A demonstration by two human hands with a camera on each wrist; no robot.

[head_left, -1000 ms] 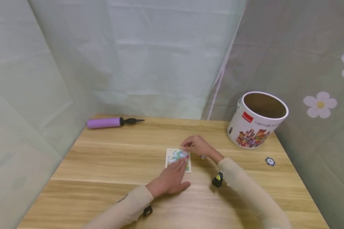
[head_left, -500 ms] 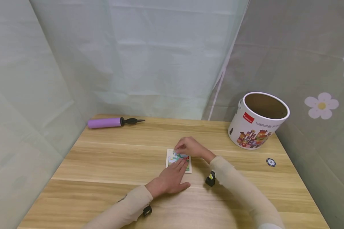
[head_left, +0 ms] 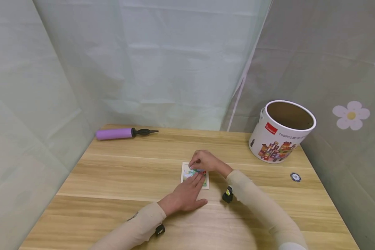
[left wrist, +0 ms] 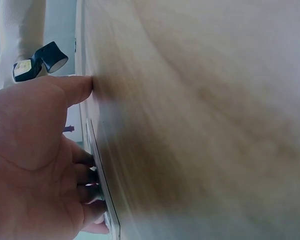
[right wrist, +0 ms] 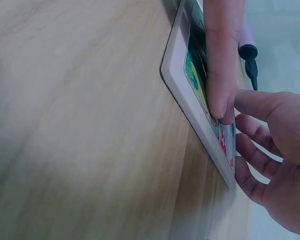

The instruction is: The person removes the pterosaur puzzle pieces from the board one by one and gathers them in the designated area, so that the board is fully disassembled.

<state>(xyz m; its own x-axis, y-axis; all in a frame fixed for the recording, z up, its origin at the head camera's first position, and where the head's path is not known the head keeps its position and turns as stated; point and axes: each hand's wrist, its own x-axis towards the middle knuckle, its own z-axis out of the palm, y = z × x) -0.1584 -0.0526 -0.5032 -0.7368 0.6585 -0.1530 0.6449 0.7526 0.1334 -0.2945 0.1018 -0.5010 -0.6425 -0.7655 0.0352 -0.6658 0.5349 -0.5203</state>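
A small square jigsaw puzzle board (head_left: 183,169) with a pale frame and a colourful picture lies on the wooden table. My left hand (head_left: 187,195) rests on its near part, fingers straight and thumb spread out on the wood. Over the far part of the board, my right hand (head_left: 207,161) has its fingers bent and its fingertips together. They pinch a small pale puzzle piece (head_left: 190,168), mostly hidden, down at the picture. In the right wrist view, the thumb and curled fingers of the right hand (right wrist: 277,142) are at the far side of the board, beside the left fingertips.
A purple hand pump (head_left: 115,133) with a black nozzle lies at the back left. A white printed bucket (head_left: 273,142) stands at the back right. A poker chip (head_left: 295,177) lies in front of it. Curtains (head_left: 175,69) close off the back and sides.
My right hand has moved left over the board and lowered slightly, its fingertips now at the picture's upper left. The left hand has stayed in place. A small piece beside the board is now hidden.
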